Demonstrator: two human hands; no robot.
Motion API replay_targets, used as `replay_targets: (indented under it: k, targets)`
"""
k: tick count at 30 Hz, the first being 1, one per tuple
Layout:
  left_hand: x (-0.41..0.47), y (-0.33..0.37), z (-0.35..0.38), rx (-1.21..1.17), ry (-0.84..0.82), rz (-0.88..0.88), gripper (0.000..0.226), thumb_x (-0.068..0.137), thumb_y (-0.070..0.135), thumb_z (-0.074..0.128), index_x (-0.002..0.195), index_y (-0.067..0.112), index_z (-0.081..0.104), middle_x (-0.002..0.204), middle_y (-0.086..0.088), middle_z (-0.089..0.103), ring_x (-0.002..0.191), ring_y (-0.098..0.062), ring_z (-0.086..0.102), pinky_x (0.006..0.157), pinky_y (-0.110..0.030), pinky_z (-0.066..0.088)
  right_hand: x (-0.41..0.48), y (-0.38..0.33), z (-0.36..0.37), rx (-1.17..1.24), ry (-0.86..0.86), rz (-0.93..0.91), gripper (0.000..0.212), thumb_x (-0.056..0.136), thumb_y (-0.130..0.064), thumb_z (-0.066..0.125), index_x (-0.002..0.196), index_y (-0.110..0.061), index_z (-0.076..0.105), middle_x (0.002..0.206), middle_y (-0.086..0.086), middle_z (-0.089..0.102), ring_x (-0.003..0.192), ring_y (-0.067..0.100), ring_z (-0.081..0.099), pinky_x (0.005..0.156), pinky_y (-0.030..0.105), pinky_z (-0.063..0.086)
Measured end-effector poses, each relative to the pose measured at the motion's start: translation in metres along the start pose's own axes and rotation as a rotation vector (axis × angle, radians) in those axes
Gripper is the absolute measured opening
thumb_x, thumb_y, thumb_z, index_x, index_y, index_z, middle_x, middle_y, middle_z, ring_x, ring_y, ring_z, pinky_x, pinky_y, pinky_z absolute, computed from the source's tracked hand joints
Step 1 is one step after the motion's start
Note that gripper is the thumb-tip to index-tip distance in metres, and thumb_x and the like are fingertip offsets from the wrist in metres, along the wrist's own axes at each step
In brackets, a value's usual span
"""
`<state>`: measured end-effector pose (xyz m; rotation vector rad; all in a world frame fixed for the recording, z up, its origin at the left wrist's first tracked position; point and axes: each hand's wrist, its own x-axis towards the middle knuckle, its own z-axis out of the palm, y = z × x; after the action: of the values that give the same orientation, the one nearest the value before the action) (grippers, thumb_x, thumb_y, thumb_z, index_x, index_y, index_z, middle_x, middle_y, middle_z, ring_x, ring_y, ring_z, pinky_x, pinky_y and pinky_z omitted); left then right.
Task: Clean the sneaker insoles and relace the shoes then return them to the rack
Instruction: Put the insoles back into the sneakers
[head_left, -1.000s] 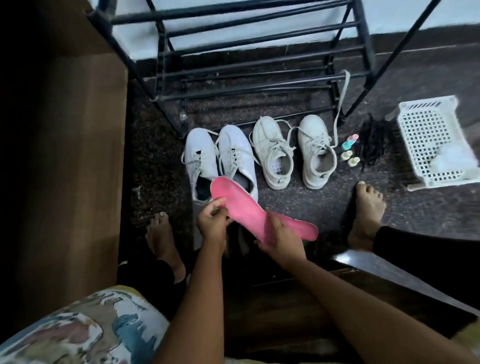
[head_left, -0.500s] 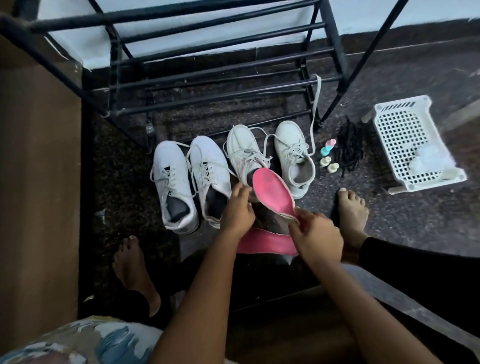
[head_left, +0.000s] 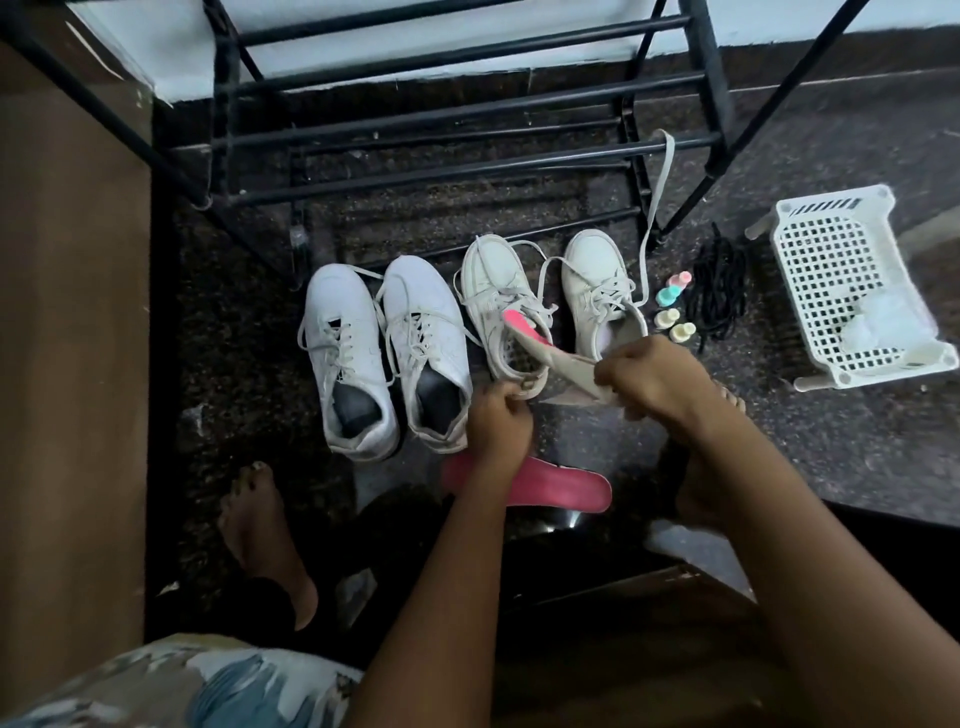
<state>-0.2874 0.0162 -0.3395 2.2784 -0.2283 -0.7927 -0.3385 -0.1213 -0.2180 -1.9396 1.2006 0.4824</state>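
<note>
Here, the right hand (head_left: 654, 379) pinches an insole (head_left: 556, 358) whose pink toe dips into the cream sneaker (head_left: 488, 291) at twelve o'clock of the left hand (head_left: 498, 423), which seems curled on that shoe's heel. A second insole (head_left: 561, 488) lies on the floor (head_left: 831, 467) at five o'clock.

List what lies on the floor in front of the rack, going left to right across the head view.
left white sneaker → right white sneaker → left cream sneaker → right cream sneaker → small coloured bottles → black laces → white basket
</note>
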Motion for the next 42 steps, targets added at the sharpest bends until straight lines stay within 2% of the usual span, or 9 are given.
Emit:
replay_targets:
  k: [3,7,13,17,21,26,33,37,42]
  targets:
    - [-0.007,0.01,-0.002,-0.756,-0.411,-0.588,0.03,0.099,0.033,0.041,0.108,0.006,0.051,0.094,-0.017,0.062,0.074,-0.025,0.062,0.061,-0.032,0.053,0.002,0.009,0.005,0.171,-0.001,0.024,0.02,0.079,-0.021,0.06,0.08,-0.002,0.066,0.054,0.006,0.054,0.041,0.02,0.052,0.044,0.023,0.033]
    - [-0.007,0.014,-0.014,-1.145,-0.65,-0.681,0.07,0.092,0.064,0.027,0.104,0.002,0.057,0.087,-0.015,0.067,0.067,-0.022,0.067,0.051,-0.023,0.055,0.003,0.023,0.028,0.253,-0.09,0.069,0.033,0.077,-0.019,0.065,0.11,-0.02,0.062,0.081,0.012,0.064,0.064,0.025,0.062,0.061,0.035,0.055]
    - [0.0,0.029,-0.029,-0.796,-0.56,-0.538,0.017,0.095,0.021,0.053,0.09,0.005,0.058,0.074,-0.011,0.064,0.057,-0.015,0.065,0.05,-0.024,0.056,-0.004,0.032,0.046,-0.069,-0.076,-0.091,0.057,0.071,-0.034,0.076,0.124,-0.024,0.054,0.099,0.006,0.06,0.095,0.023,0.06,0.081,0.029,0.044]
    - [0.002,0.033,-0.027,-0.679,-0.439,-0.522,0.02,0.093,-0.004,0.048,0.075,0.002,0.053,0.04,-0.001,0.058,0.035,-0.007,0.058,0.041,-0.02,0.052,-0.008,0.029,0.056,-0.179,-0.052,-0.245,0.064,0.071,-0.04,0.075,0.129,-0.028,0.051,0.125,0.007,0.048,0.109,0.028,0.056,0.092,0.04,0.048]
    - [0.004,0.035,-0.03,-0.66,-0.317,-0.511,0.017,0.086,-0.016,0.047,0.082,0.0,0.051,0.067,-0.018,0.059,0.037,-0.015,0.059,0.039,-0.025,0.052,-0.017,0.028,0.073,-0.404,-0.021,-0.313,0.053,0.074,-0.032,0.068,0.126,-0.035,0.055,0.136,0.006,0.043,0.117,0.031,0.05,0.088,0.038,0.049]
    - [0.008,0.031,-0.026,-0.574,-0.131,-0.464,0.027,0.077,-0.015,0.057,0.084,0.009,0.045,0.107,-0.027,0.058,0.08,-0.036,0.066,0.04,-0.032,0.054,-0.021,0.027,0.088,-0.387,0.145,-0.278,0.027,0.087,-0.034,0.058,0.104,-0.017,0.07,0.101,0.013,0.054,0.103,0.034,0.05,0.072,0.035,0.043]
    - [0.012,0.032,-0.03,-0.685,-0.126,-0.385,0.006,0.095,0.012,0.052,0.094,0.013,0.046,0.082,-0.023,0.063,0.064,-0.026,0.065,0.05,-0.028,0.057,-0.025,0.018,0.065,-0.161,0.191,-0.193,0.027,0.085,-0.025,0.056,0.063,-0.011,0.056,0.079,0.022,0.06,0.079,0.039,0.057,0.06,0.03,0.026]
    - [0.023,0.013,-0.025,-0.541,-0.014,-0.355,0.011,0.092,0.016,0.045,0.089,0.019,0.055,0.093,-0.022,0.068,0.084,-0.038,0.067,0.077,-0.051,0.056,-0.027,0.01,0.044,-0.308,0.165,-0.167,0.018,0.084,-0.019,0.057,0.075,-0.006,0.064,0.084,0.02,0.063,0.085,0.039,0.058,0.064,0.03,0.032]
    - [0.008,0.026,0.004,-0.103,-0.03,-0.122,0.027,0.089,0.008,0.045,0.109,0.006,0.063,0.108,-0.018,0.065,0.099,-0.035,0.061,0.082,-0.04,0.051,-0.027,-0.017,0.031,-0.423,0.015,-0.086,0.026,0.084,-0.026,0.059,0.095,-0.005,0.068,0.095,0.018,0.065,0.095,0.037,0.06,0.071,0.033,0.042]
